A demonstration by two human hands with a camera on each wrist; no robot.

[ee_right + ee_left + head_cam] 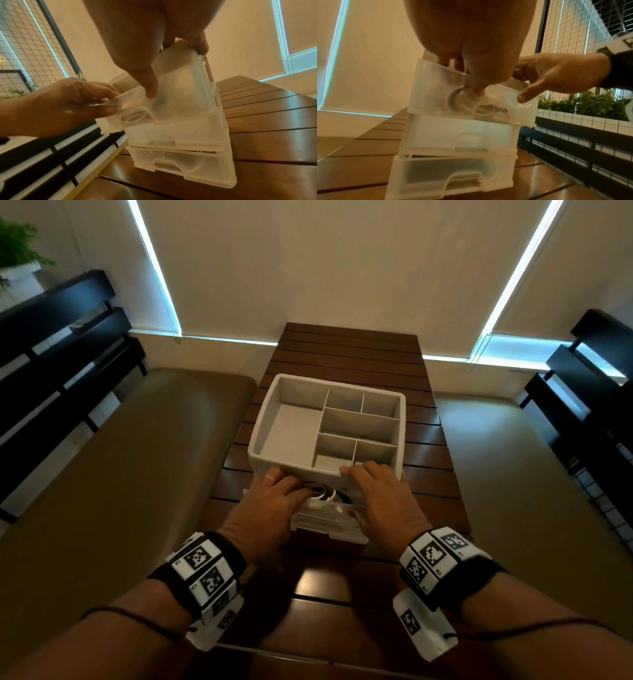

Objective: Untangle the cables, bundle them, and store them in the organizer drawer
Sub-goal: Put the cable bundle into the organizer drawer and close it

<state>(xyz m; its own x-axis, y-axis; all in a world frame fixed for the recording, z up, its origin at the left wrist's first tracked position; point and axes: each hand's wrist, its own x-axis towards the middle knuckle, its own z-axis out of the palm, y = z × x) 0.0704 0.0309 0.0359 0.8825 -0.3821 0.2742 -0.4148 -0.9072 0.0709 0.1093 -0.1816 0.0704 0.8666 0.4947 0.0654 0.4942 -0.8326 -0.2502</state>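
Left hand point(270, 501): we hold it palm down, fingers pinching the top drawer's point(436, 88) front wall, thumb outside, fingertips inside by the cables point(322, 493).
Right hand point(380, 498): palm down, fingers hooked over the organizer's point(260, 419) near top rim, thumb pressed on the drawer front.
Cable place: white loops coiled in the top drawer, between our hands.
Drawer edge: partway out, left end jutting farther than the right.
Open room: bare table point(346, 350) slats lie beyond the organizer and in front of it.

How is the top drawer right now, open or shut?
Partly open: the top drawer juts out of the organizer, white cables showing inside.
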